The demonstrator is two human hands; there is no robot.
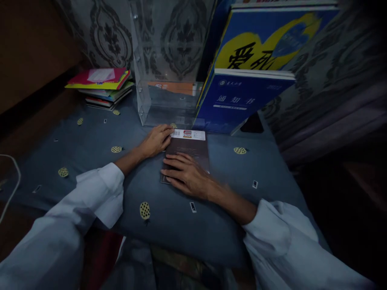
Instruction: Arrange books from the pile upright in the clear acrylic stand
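Note:
A thin dark brown book (pixel 187 149) lies flat on the cloth-covered table, a white barcode label across its far end. My left hand (pixel 157 141) is at its far left corner, fingers bent and closed on the edge; the fingertips' undersides are hidden. Across the near half of the cover rests my right hand (pixel 189 177), palm down, with its fingers stretched out and slightly apart. A clear acrylic book rack (pixel 142 96) stands just beyond the book. In its right side leans a blue booklet (pixel 242 98) with white characters, in front of a blue and yellow book (pixel 260 44).
Several thin books (pixel 101 82) are stacked at the back left. A dark flat object (pixel 254 123) lies beside the rack on the right. A white cable (pixel 18 173) curves at the left edge. The blue tablecloth (pixel 223 225) has pineapple prints; patterned curtain (pixel 111 32) hangs behind.

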